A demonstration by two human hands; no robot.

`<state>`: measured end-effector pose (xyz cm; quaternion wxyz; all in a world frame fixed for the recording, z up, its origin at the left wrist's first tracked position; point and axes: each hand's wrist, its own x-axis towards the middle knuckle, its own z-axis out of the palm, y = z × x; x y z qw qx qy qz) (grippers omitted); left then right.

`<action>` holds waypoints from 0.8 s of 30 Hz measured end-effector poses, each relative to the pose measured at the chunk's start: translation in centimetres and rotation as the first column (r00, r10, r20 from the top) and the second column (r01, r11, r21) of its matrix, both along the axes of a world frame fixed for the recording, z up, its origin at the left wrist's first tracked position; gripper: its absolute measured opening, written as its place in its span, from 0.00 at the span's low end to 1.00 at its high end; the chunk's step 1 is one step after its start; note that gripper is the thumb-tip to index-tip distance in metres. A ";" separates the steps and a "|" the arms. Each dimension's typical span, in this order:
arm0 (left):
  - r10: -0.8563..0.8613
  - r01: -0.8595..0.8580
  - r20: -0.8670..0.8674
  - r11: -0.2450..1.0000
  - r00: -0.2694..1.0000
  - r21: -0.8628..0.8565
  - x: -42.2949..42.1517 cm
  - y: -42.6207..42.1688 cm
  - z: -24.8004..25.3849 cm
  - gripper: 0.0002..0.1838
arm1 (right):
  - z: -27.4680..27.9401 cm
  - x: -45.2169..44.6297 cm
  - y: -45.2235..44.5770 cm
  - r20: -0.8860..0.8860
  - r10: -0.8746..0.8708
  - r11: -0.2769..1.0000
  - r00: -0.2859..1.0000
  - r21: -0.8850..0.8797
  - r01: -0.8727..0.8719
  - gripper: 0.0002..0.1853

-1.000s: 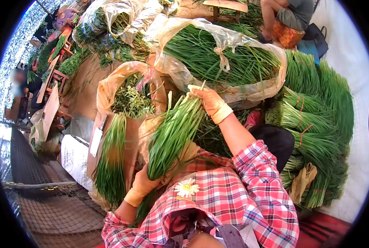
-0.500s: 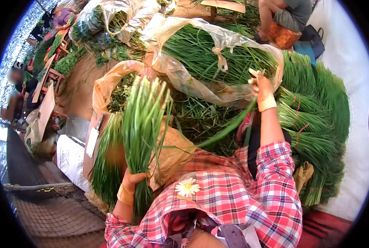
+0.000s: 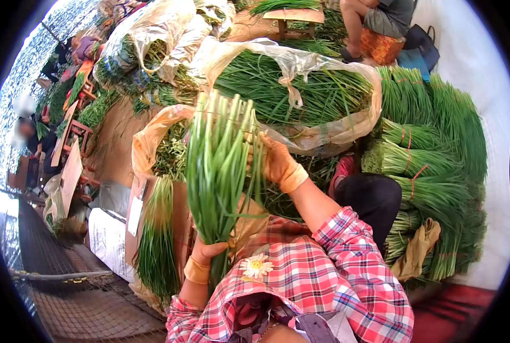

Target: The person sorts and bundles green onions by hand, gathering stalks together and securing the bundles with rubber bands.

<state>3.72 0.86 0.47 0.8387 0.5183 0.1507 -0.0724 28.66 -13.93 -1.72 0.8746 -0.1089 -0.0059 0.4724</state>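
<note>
A thick bunch of chives [image 3: 218, 171] stands upright in front of my chest, pale stem ends at the top. My left hand [image 3: 208, 252] is wrapped round its lower, leafy part. My right hand [image 3: 276, 163] is at the upper right side of the bunch, its curled fingers closed on a few stems there; the fingertips are partly hidden. More loose chives [image 3: 158, 234] lie over a wooden board [image 3: 182, 211] just left of the held bunch. A tan cloth or sheet [image 3: 249, 223] lies between the bunch and my lap.
A large clear plastic bag [image 3: 329, 140] full of loose chives lies ahead, with an orange-tinted bag [image 3: 143, 148] of trimmings beside it. Banded chive bundles [image 3: 418, 163] are stacked to my right. Another person [image 3: 375, 17] sits at the far right; others work at the far left.
My right hand has come left and down from the big bag to the side of the bunch. The long leaves trailing from it no longer stretch across. The bunch has shifted slightly right.
</note>
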 end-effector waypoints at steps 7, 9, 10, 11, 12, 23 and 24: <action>0.019 -0.086 0.162 0.905 0.987 0.418 2.7 -2.7 -0.1 0.39 | 3.2 -0.6 -0.9 -0.195 -0.009 0.981 0.981 0.191 0.047 0.20; -0.086 0.015 0.111 0.850 0.990 0.526 2.4 -2.6 -0.3 0.39 | 2.3 -0.6 -0.4 -0.187 -0.056 0.967 0.981 0.233 0.100 0.20; -0.024 0.023 0.009 0.987 1.000 0.161 2.0 -3.0 -1.5 0.40 | 2.0 -0.3 -0.3 -0.218 0.019 0.954 0.976 0.295 0.047 0.19; -0.005 -0.020 -0.110 0.974 0.994 -0.226 1.8 -3.8 -2.2 0.41 | 2.1 -0.3 -0.3 -0.176 -0.056 0.989 0.983 0.128 0.079 0.18; 0.020 -0.068 -0.177 0.961 0.984 -0.270 3.2 -6.9 3.7 0.44 | 2.1 -0.2 -0.4 -0.163 -0.106 0.993 0.981 0.033 0.113 0.18; -0.141 0.048 -0.206 0.915 0.968 -0.401 2.5 -5.4 -1.0 0.35 | 0.4 2.1 -5.8 0.267 -0.066 0.935 0.961 -0.319 0.153 0.28; 0.040 -0.145 -0.295 0.929 0.955 -0.342 2.3 -6.5 -0.2 0.30 | 2.4 1.4 -6.6 0.340 0.059 0.872 0.939 -0.476 0.118 0.26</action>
